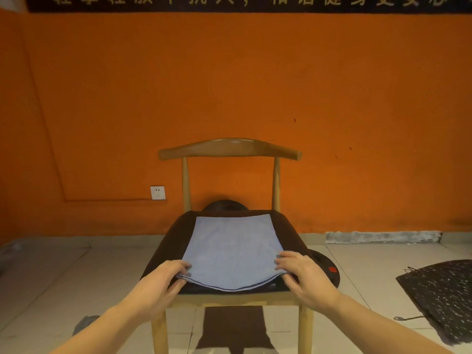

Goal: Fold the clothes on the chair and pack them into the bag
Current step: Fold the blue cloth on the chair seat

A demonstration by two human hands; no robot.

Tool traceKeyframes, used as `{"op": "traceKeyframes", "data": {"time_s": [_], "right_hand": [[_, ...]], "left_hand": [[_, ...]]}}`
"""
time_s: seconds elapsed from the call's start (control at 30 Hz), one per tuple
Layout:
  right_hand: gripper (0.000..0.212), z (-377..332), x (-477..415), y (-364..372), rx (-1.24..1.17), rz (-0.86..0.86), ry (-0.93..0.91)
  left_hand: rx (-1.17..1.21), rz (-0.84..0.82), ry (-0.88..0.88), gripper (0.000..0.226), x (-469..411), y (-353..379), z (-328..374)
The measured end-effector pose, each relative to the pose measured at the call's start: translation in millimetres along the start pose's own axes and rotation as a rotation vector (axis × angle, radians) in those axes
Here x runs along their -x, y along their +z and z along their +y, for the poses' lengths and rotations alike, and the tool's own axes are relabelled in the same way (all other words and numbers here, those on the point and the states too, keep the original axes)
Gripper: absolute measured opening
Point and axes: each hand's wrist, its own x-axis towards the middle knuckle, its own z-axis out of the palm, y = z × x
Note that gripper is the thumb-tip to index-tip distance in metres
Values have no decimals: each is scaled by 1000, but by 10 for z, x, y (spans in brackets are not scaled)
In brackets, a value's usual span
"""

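The fingers (181, 267) of the left hand (163, 279) and right hand (304, 274) pinch the blue garment's (229, 246) near corners, and it stretches away toward the chair (229, 149) back.

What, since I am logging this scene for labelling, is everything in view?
blue cloth: one, light blue, folded flat on the chair seat
dark fabric: one, blackish with a red tag, under the blue cloth, hanging off the seat's right side
chair: one, wooden, in front of the wall
bag: one, dark and speckled, flat on the floor at right
socket: one, white, on the wall left of the chair
wall: one, orange
banner: one, dark with gold characters, at the top edge
left hand: pinches the blue cloth's near left corner
right hand: pinches its near right corner
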Motion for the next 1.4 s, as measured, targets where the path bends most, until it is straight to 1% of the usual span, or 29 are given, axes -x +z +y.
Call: {"op": "traceKeyframes", "data": {"time_s": [0.17,0.2,0.27,0.33,0.47,0.57,0.63,0.73,0.8,0.9,0.97,1.0,1.07,1.13,1.2,1.3,1.4], "right_hand": [[22,-159,80,-190,-49,-52,109],[19,-195,94,-222,-78,-55,133],[15,-264,120,-286,-215,-57,176],[16,-341,132,-362,-371,-67,233],[24,-436,5,-470,-586,-46,325],[26,-418,-246,-508,-664,-85,402],[30,-332,-506,-463,-656,-94,453],[38,-155,-981,-294,-555,-49,509],[37,-59,-1279,-169,-513,-25,576],[35,67,-1612,24,-455,-46,666],[35,116,-1761,134,-424,-55,703],[36,135,-1813,187,-406,-60,721],[31,158,-1876,277,-348,-97,766],[28,176,-1890,341,-297,-143,804],[33,222,-1908,385,-287,-140,811],[27,211,-1929,369,-254,-155,807],[25,186,-1939,334,-236,-175,800]], "left_hand": [[65,-16,-85,8,71,-131,21],[99,-10,-101,8,88,-168,29],[210,8,-128,12,122,-232,62],[334,9,-155,15,141,-289,148],[508,28,-219,25,42,-335,251],[610,90,-331,30,-170,-301,244],[624,150,-401,30,-375,-309,254],[557,236,-464,21,-797,-339,210],[484,255,-497,17,-1090,-340,156],[371,195,-553,18,-1480,-249,27],[274,136,-579,29,-1658,-143,-70],[216,113,-587,35,-1717,-81,-110],[112,95,-590,39,-1783,34,-163],[18,89,-567,38,-1806,133,-188],[-47,104,-555,35,-1804,212,-204],[-70,144,-556,35,-1793,254,-221],[-85,136,-531,40,-1770,222,-187]]}}
